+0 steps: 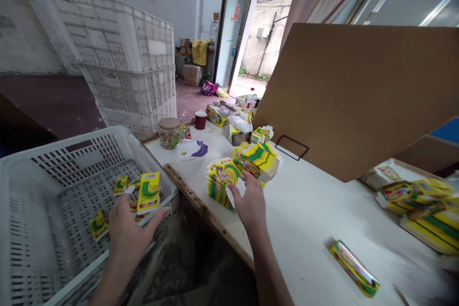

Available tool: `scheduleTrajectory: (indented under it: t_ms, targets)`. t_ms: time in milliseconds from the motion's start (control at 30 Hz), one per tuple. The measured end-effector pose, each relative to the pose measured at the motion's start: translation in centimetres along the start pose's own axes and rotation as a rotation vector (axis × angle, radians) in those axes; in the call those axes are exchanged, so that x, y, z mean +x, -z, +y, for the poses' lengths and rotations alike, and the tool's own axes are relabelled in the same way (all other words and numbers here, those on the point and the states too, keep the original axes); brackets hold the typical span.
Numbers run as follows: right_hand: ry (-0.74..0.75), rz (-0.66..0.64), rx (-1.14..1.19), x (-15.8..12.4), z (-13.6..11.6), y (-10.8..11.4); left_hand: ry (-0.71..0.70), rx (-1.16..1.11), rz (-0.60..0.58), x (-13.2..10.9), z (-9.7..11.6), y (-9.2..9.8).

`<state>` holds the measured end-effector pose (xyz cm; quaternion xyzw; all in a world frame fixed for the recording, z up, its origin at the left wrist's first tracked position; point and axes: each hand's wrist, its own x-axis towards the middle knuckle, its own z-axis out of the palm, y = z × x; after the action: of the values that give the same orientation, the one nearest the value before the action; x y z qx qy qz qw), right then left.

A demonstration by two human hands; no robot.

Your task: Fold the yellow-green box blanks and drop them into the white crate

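My left hand [131,229] reaches over the white plastic crate [89,148], thumb and fingers spread. A small yellow-and-green box [148,192] is just beyond its fingertips, above other small boxes in the crate; it does not look gripped. One fingertip has a white covering. On the table, my right hand [251,203] is at a stack of flat yellow-and-green cartons [222,181], its thumb and forefinger apart. Whether the fingertips touch the stack is hard to see. A second bundle of cartons [258,160] lies just behind it.
A wrapped yellow-and-green pack [354,267] lies on the white table [301,220] at right, with more cartons [423,201] farther right. A large cardboard sheet [358,100] rises behind. A jar [169,134] and red mug [200,120] stand left; stacked crates [125,52] stand beyond.
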<state>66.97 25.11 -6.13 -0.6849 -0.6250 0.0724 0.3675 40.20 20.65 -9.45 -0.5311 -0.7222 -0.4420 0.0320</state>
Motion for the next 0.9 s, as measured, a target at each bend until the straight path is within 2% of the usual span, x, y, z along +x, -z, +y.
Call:
scheduleTrajectory:
  t_ms: [67, 133, 233, 500, 600, 667, 767, 833, 900]
  targets:
    - [-0.017, -0.102, -0.142, 1.1, 0.0, -0.6, 0.008, -0.099, -0.093, -0.6, -0.4, -0.6]
    - [-0.024, -0.176, -0.187, 1.5, -0.1, -1.2, 0.022, -0.216, -0.219, -1.6, -0.5, -1.4]
    - [-0.043, -0.199, -0.12, 1.3, 0.1, -1.3, 0.068, -0.346, -0.374, -2.8, -0.5, -2.1]
    - [-0.087, -0.221, 0.0, 2.1, 1.3, 0.3, 0.124, -0.548, -0.609, -4.1, 0.8, -2.2]
    - [-0.066, -0.227, 0.199, 1.2, 0.2, 1.3, 0.219, -0.788, -0.672, -5.1, 2.1, -2.6]
    - [0.003, -0.298, 0.416, -0.6, -1.4, 1.7, 0.282, -1.095, -0.651, -5.5, 3.5, -2.7]
    - [0.121, -0.564, 0.68, -4.4, -4.1, 1.3, 0.491, -1.541, -0.52, -4.8, 6.3, -2.1]
    - [0.11, -0.654, 0.878, -6.8, -5.5, 0.5, 0.714, -1.698, -0.383, -3.7, 8.1, -1.2]
    - [0.064, -0.658, 0.997, -8.5, -6.2, -0.5, 0.833, -1.783, -0.256, -2.7, 9.4, -0.5]
